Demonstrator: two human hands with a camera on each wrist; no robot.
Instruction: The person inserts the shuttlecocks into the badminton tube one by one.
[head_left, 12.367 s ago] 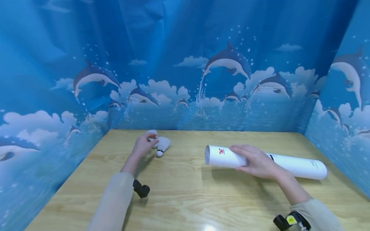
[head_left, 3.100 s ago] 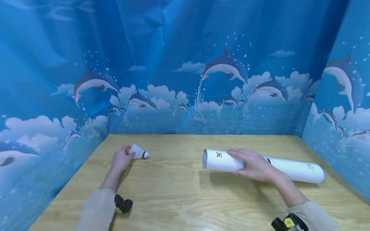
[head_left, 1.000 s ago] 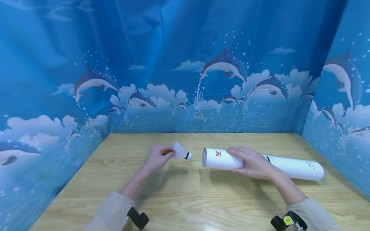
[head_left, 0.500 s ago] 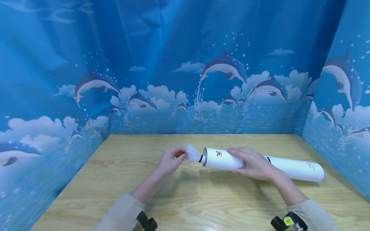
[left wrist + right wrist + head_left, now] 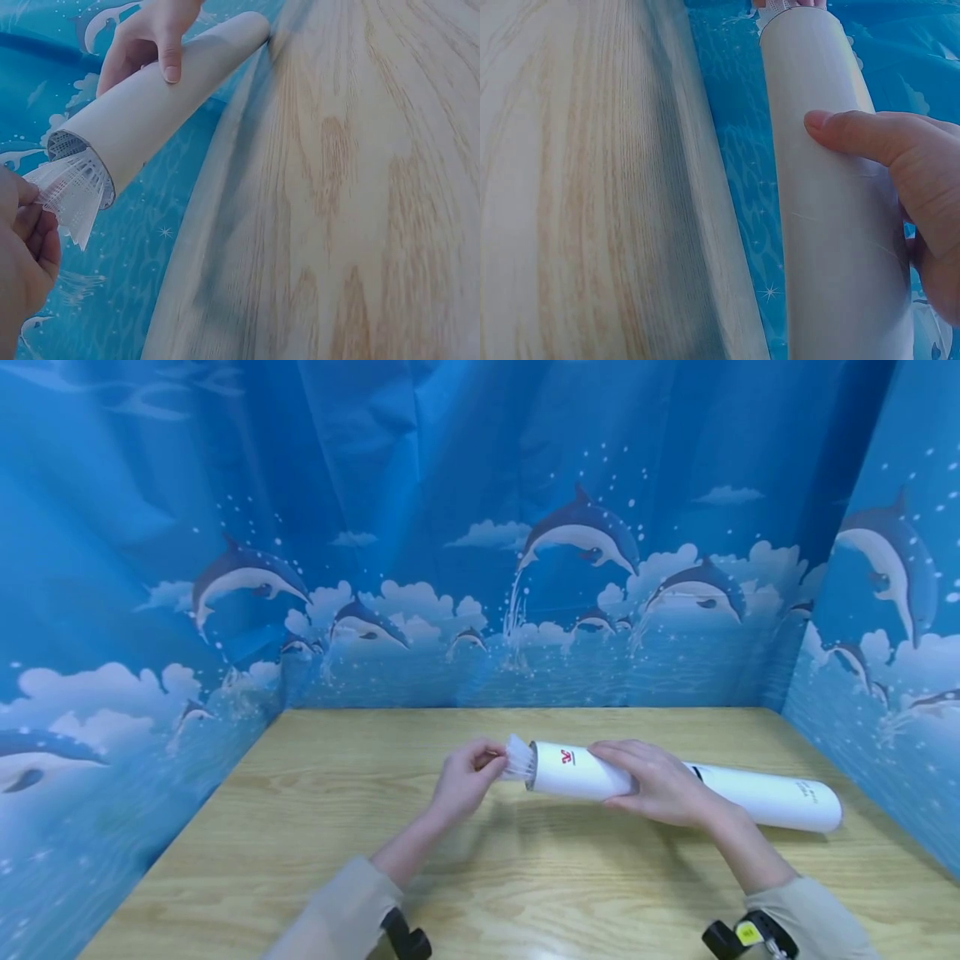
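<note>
My left hand (image 5: pixel 467 777) pinches a white shuttlecock (image 5: pixel 518 758) by the rim of its skirt. The cork end is hidden inside the open left mouth of a long white tube (image 5: pixel 780 793), while the flared skirt sticks out. In the left wrist view the skirt (image 5: pixel 73 193) spreads across the mouth, and netted white material shows inside the tube (image 5: pixel 165 105). My right hand (image 5: pixel 660 783) grips the tube near its mouth, thumb on one side and fingers over the other. The mouth end is tilted up off the table in the head view.
A light wood table (image 5: pixel 420 877) lies under both hands. Blue sheeting printed with dolphins (image 5: pixel 585 531) stands behind the table and along its sides. A small black camera (image 5: pixel 408 935) is strapped to the left wrist, another (image 5: pixel 723 937) to the right.
The left hand has carried the shuttlecock rightward from the table's left side, and its cork has gone into the tube's mouth. Shuttlecocks seen earlier at the back left have left the table. Right hand stays put.
</note>
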